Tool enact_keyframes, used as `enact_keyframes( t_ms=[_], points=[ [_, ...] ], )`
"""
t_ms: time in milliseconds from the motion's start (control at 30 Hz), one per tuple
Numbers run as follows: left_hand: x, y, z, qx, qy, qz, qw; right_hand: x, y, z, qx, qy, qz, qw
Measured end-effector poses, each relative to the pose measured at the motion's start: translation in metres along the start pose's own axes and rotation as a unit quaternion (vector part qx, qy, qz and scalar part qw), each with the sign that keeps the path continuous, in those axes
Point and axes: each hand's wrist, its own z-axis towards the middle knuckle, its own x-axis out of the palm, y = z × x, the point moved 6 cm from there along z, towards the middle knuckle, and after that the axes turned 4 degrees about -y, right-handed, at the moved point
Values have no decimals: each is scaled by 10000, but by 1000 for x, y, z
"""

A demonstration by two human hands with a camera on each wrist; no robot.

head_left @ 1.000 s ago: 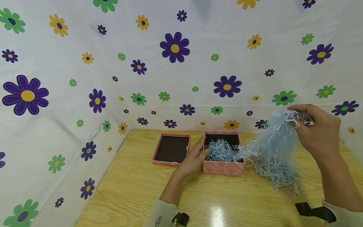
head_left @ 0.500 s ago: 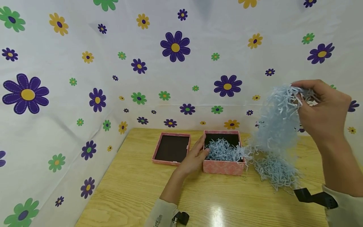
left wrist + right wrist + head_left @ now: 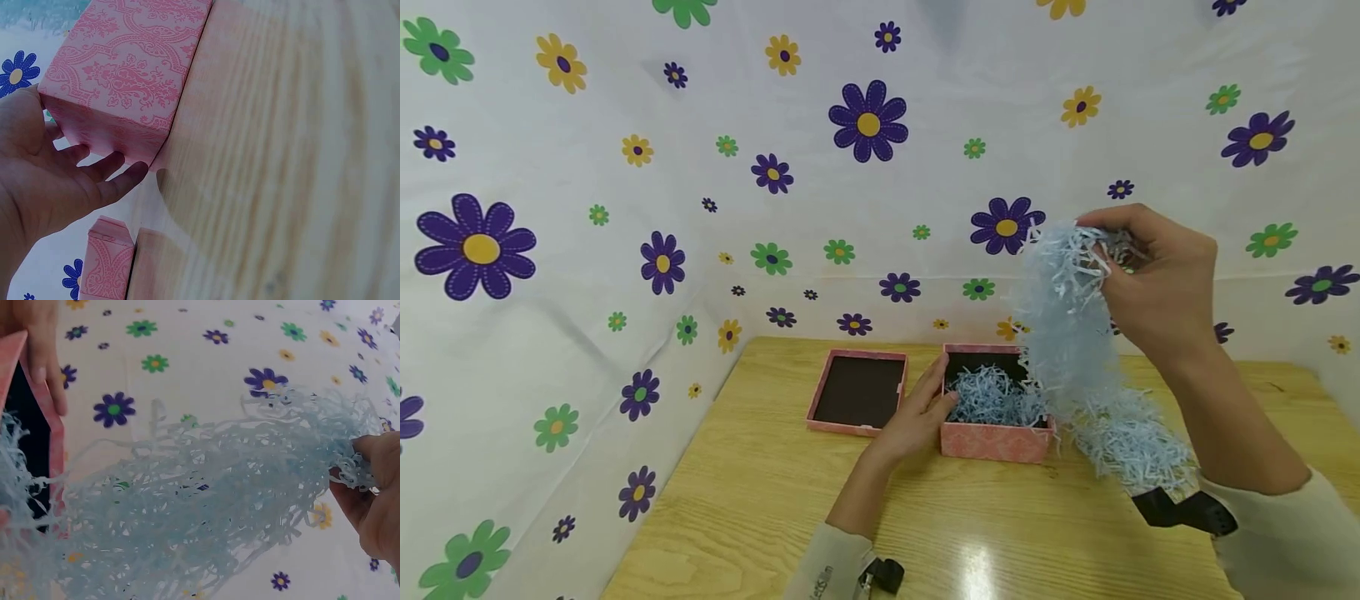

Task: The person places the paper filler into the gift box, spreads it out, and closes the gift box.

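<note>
The lid (image 3: 857,392) is lying open-side up at the left, and just beside it the left hand (image 3: 917,417) is resting with fingers straight against the box (image 3: 996,440), steadying it. Filling looks underway: some shreds are already sitting inside. Over the box's right edge, the right hand (image 3: 1150,283), raised, is pinching a long hanging clump of paper (image 3: 1075,350); lowering it squarely in seems next

crinkly paper shreds (image 3: 1067,333), glossy wooden table (image 3: 760,517)
</note>
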Motion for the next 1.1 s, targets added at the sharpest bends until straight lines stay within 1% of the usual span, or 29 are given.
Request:
enact_keyframes(
  t_ms=[100, 200, 367, 433, 567, 700, 867, 933, 1033, 1100],
  points=[
    [2, 11, 4, 66, -65, 40, 9999, 15, -6, -9, 305, 159, 202, 9992],
    [2, 14, 6, 90, -72, 121, 9999, 28, -17, -20, 428, 243, 172, 9986],
    [2, 14, 6, 42, -52, 155, 9999, 49, -48, -45, 517, 472, -385, 9968],
    [2, 14, 6, 14, -82, 149, 9999, 56, -61, -58, 554, 646, -636, 9943],
    [1, 15, 6, -54, -112, 130, 9998, 72, -86, -86, 622, 1112, -957, 9872],
    [1, 14, 5, -37, -92, 144, 9998, 85, -100, -112, 556, 1790, -1173, 9752],
    [-1, 14, 4, 11, -109, 187, 9998, 100, -103, -133, 210, 2693, -1302, 9540],
    [-1, 15, 3, -8, -117, 174, 9998, 105, -102, -137, 177, 2985, -1276, 9457],
    [0, 15, 3, -5, -80, 158, 9998, 107, -101, -140, 286, 3311, -1237, 9350],
    [1, 15, 3, -7, -55, 131, 9999, 103, -101, -139, 457, 3438, -1144, 9309]
  ],
)
